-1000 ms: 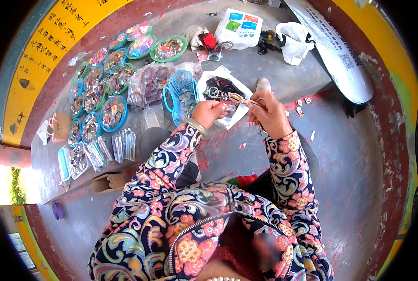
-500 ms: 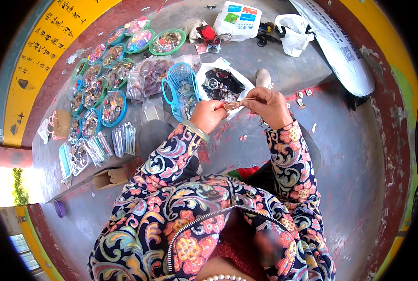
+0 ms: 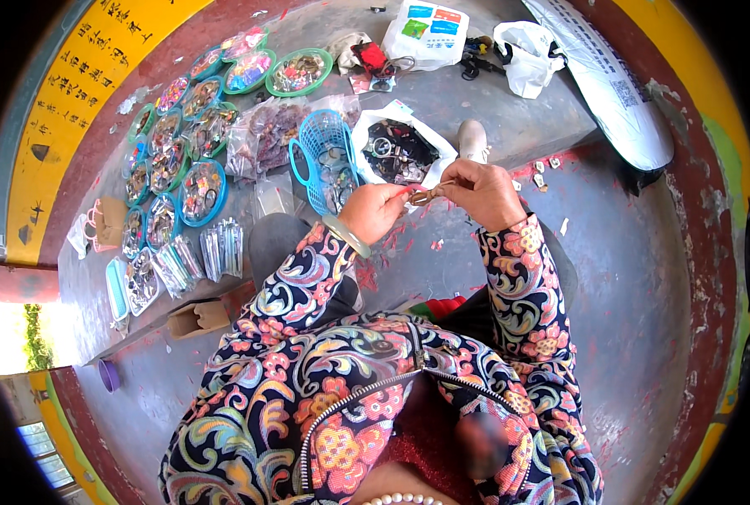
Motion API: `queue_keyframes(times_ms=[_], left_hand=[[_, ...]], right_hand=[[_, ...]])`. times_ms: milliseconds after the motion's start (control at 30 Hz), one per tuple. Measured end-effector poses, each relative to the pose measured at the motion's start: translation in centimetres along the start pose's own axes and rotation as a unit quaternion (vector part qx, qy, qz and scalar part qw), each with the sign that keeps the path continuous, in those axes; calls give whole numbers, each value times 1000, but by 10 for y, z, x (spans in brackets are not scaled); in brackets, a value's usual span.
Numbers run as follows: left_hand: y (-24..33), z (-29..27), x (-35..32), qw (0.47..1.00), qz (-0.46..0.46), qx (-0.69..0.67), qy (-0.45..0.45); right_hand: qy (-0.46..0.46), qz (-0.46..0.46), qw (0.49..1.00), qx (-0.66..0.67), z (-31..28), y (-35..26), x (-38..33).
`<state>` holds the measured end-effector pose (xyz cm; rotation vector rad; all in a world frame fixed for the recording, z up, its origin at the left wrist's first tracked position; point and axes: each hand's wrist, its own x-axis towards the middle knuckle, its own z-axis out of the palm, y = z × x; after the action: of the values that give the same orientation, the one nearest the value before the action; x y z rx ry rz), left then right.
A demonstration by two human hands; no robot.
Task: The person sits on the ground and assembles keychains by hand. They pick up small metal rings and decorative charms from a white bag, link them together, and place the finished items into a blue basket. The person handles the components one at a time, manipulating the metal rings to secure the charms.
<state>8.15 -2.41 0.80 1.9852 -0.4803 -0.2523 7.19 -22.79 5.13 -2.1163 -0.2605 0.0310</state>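
Observation:
Between my two hands is a small tan-brown looped band (image 3: pixel 423 198), too small to make out in full. My left hand (image 3: pixel 373 210) pinches its left end; a pale bangle (image 3: pixel 347 236) circles that wrist. My right hand (image 3: pixel 486 194) grips the other end, thumb and fingers pressed together. Just beyond them stands an open white bag (image 3: pixel 439 162) filled with dark and shiny small trinkets (image 3: pixel 396 150). Close to my left hand, a blue plastic basket (image 3: pixel 320 130) holds more small pieces.
Several round trays (image 3: pixel 202 195) of small accessories cover the ledge at left, with clear packets (image 3: pixel 222 250) in front. A purple-brown filled plastic bag (image 3: pixel 265 139) lies beside the basket. White bags (image 3: pixel 425 38) sit farther back. An open cardboard box (image 3: pixel 198 320) is lower left.
The brown band is turned and now shows as a more open loop between my fingers. My hands stay in nearly the same place, the left slightly lower.

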Motion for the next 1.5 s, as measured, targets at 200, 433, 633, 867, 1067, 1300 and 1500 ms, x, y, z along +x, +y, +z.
queue_keyframes(times_ms=[200, 433, 633, 867, 1067, 1300, 1500], left_hand=[[-4, 1, 0, 996, 4, 32, -81], [0, 8, -3, 973, -99, -166, -129], [1, 13, -4, 929, -171, -305, -121], [1, 6, -4, 913, -195, -339, -113], [2, 3, -5, 910, -193, -350, -111], [0, 3, -4, 900, -199, -375, -103], [-1, 4, -6, 899, -181, -389, -82]], right_hand=[[-37, -51, 997, -40, 0, -1, -3], [-88, -85, 991, -58, 3, -5, -5], [-47, -93, 987, -120, 10, -2, -6], [-29, -44, 998, -44, 7, -7, -2], [-10, -153, 986, -73, 11, 5, 1], [-10, -179, 980, -91, 15, 6, 0], [-31, -184, 978, -93, 20, 10, 0]])
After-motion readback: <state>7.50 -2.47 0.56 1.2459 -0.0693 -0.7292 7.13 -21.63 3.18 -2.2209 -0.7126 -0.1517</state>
